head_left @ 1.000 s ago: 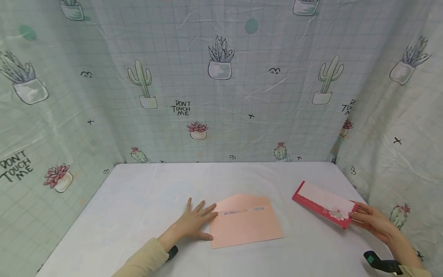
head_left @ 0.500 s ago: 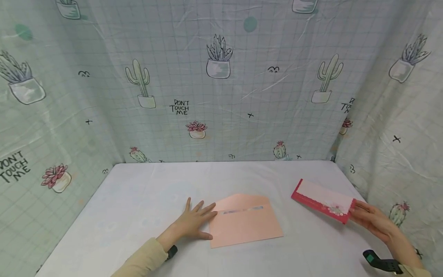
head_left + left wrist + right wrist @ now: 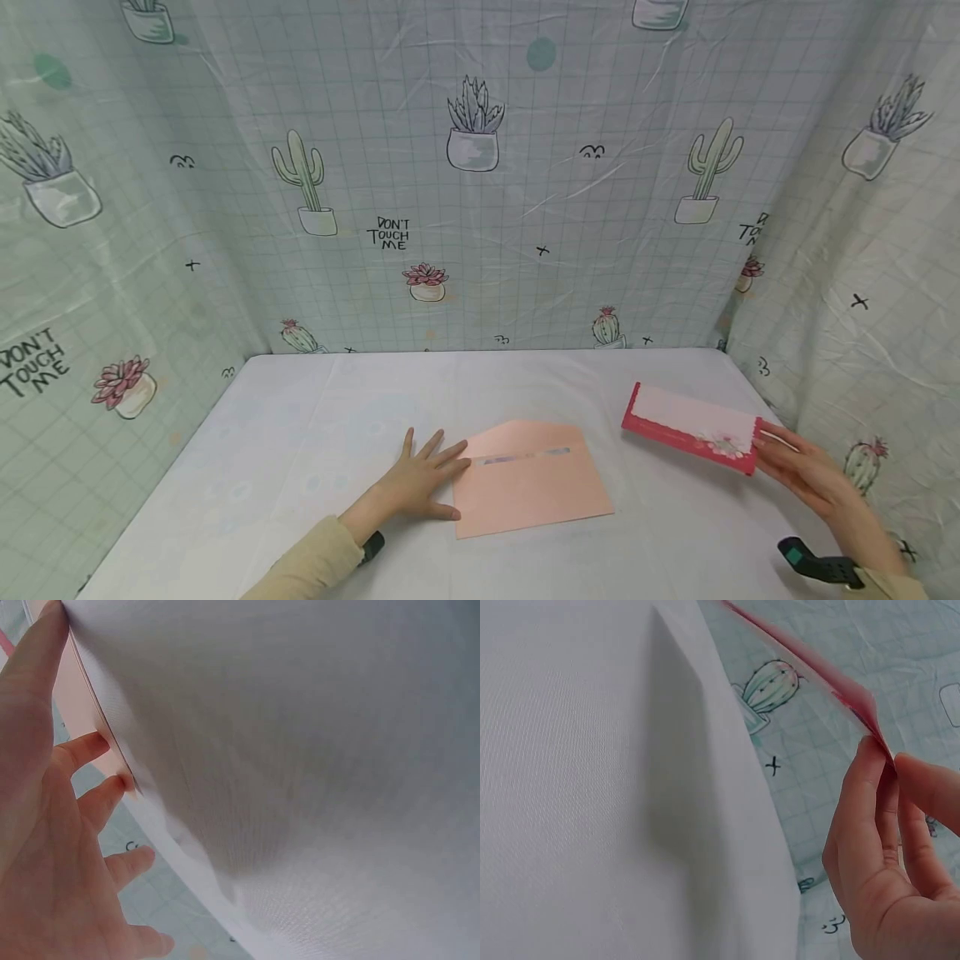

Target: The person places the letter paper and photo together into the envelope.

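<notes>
A peach-coloured envelope (image 3: 534, 487) lies on the white table with its pointed flap opened away from the person. A narrow slit with a bluish strip runs across it below the flap. My left hand (image 3: 416, 483) is spread flat, its fingertips and thumb touching the envelope's left edge. In the left wrist view, the fingers (image 3: 94, 750) reach to that edge. My right hand (image 3: 806, 471) pinches the right end of a red-bordered pink card (image 3: 693, 425) with printed flowers, held above the table. The right wrist view shows the card (image 3: 810, 656) edge-on between thumb and fingers.
The white-covered table (image 3: 337, 400) reaches back to a hanging cloth (image 3: 480, 208) printed with cacti, which also encloses both sides. A dark band (image 3: 821, 567) sits on the right wrist, and another (image 3: 372, 546) on the left.
The right hand has moved the card slightly left and up, and the card has turned a little closer to level. The left hand and envelope stay in place.
</notes>
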### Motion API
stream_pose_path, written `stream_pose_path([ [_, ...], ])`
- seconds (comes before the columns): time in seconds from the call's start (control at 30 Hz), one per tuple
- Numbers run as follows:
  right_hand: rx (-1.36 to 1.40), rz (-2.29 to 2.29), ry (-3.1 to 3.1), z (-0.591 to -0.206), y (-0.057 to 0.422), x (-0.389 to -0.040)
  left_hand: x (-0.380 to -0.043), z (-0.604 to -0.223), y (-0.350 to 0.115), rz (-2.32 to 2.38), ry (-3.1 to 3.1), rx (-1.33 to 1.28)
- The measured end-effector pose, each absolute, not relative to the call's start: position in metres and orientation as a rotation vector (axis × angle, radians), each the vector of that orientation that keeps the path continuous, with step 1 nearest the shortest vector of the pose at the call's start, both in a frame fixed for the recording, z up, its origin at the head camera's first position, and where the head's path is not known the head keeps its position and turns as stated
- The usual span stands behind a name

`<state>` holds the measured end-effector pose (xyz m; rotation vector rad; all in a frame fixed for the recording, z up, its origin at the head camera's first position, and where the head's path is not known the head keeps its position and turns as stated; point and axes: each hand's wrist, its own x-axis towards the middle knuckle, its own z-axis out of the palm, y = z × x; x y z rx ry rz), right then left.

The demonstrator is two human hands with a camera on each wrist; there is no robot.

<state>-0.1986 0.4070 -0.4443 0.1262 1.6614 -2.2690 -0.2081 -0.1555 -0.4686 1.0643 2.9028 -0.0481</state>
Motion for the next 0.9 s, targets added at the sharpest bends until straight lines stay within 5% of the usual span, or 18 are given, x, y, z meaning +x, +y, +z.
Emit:
stream_pose_path([
  [0.17, 0.272, -1.983, 1.948, -0.441, 0.399, -0.200, -0.208, -0.469, -0.156, -0.055, 2.900, 1.064],
  [0.53, -0.082, -2.273, 1.612, -0.441, 0.376, -0.216, -0.209, -0.469, -0.156, -0.032, 2.884, 1.047],
  [0.9, -0.058, -2.111, 1.895, -0.434, 0.354, -0.229, -0.208, -0.466, -0.155, -0.016, 2.886, 1.073],
])
